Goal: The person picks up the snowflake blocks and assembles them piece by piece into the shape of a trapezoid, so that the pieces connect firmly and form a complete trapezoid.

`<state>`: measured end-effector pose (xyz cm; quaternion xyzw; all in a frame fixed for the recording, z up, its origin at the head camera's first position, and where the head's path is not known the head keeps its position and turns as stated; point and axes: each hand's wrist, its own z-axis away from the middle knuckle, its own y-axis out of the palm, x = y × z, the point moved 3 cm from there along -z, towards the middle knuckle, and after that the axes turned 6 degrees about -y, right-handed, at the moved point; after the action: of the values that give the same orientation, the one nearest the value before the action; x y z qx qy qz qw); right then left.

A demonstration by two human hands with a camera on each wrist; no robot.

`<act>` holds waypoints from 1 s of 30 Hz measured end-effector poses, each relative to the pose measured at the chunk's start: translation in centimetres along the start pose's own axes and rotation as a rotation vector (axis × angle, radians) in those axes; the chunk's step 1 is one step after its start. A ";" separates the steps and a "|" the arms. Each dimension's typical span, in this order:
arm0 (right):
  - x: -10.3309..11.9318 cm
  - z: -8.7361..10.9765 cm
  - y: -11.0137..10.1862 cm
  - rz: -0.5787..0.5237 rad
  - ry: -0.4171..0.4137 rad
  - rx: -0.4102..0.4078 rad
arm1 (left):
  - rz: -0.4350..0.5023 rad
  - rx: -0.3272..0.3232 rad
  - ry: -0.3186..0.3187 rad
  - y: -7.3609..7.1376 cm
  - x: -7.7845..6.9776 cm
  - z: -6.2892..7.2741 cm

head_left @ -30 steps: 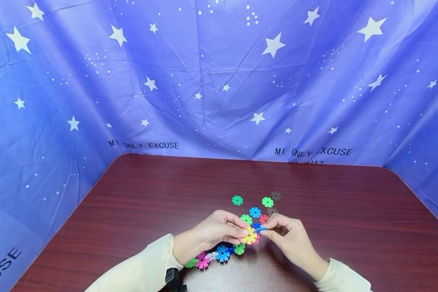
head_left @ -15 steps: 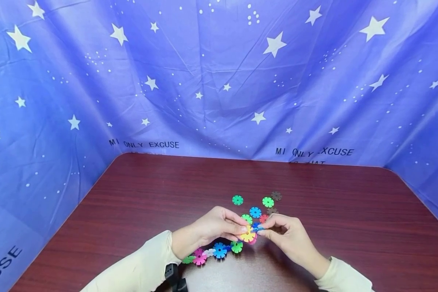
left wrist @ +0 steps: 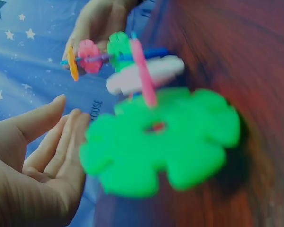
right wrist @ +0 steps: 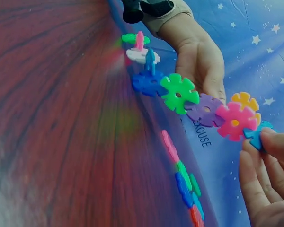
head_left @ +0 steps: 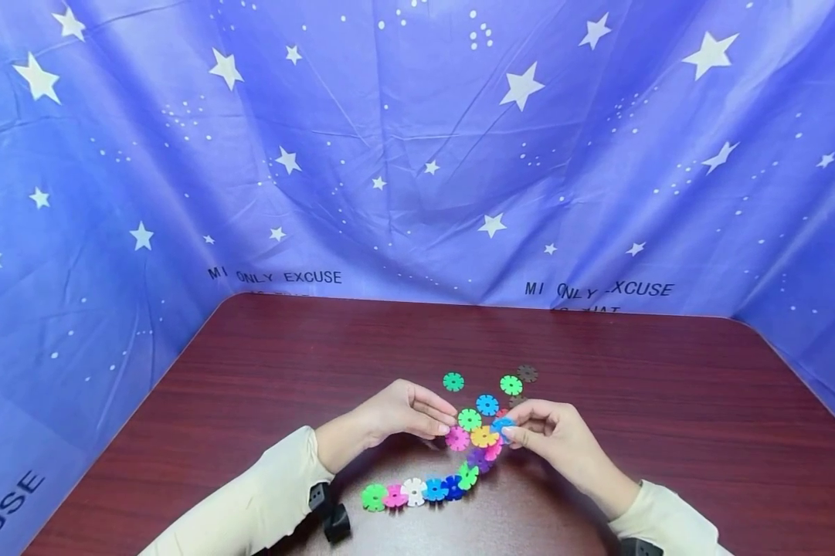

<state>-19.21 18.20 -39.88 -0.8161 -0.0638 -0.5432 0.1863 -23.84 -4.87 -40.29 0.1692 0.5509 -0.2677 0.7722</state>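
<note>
The right hand (head_left: pixel 561 444) partly hides a red disc (head_left: pixel 502 413) and a brown disc (head_left: pixel 517 401). In the left wrist view, the nearest green disc (left wrist: pixel 163 146) is blurred and the left edge cuts off the left hand (left wrist: pixel 40 184).

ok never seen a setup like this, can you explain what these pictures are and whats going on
There's no machine here, just a person's two bare hands. The wide view comes from a camera on the head, looking forward and down; the other two come from small cameras worn on each wrist. On the dark red table lie loose notched discs. More discs form a colourful chain. The right hand pinches the blue disc at its end; the left hand holds nothing.
</note>
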 end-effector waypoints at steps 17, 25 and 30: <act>-1.0 0.8 -0.8 -0.048 0.119 0.039 | -0.547 -0.131 0.203 0.6 1.1 -1.4; -1.2 1.0 -0.7 -0.085 0.140 0.066 | -0.546 -0.130 0.221 1.3 1.1 -1.5; -1.1 1.2 -0.6 -0.080 0.123 0.034 | -0.526 -0.096 0.199 0.9 1.2 -1.3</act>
<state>-18.84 19.29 -41.15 -0.7749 -0.0941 -0.5981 0.1817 -23.95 -3.70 -41.84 0.0092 0.6609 -0.4147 0.6254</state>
